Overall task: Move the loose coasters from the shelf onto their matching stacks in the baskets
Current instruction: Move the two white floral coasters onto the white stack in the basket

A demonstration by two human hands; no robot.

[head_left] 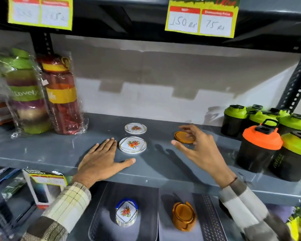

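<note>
Resting flat on the grey metal shelf (42, 150), the left hand (101, 162) lies fingers spread beside a white floral round coaster (132, 145); the right hand (196, 146) curls loosely, fingers parted, around an amber round coaster (183, 137). Tags read "150", "75".

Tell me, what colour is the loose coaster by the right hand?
Amber-orange, plain with no pattern. The coaster shows best in the head view, beside the right hand.

Coasters (132, 145) on shelf (42, 150) above baskets (97, 221)

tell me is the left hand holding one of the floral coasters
No, the left hand lies flat and open on the shelf, just beside the nearer floral coaster and not gripping it.
</note>
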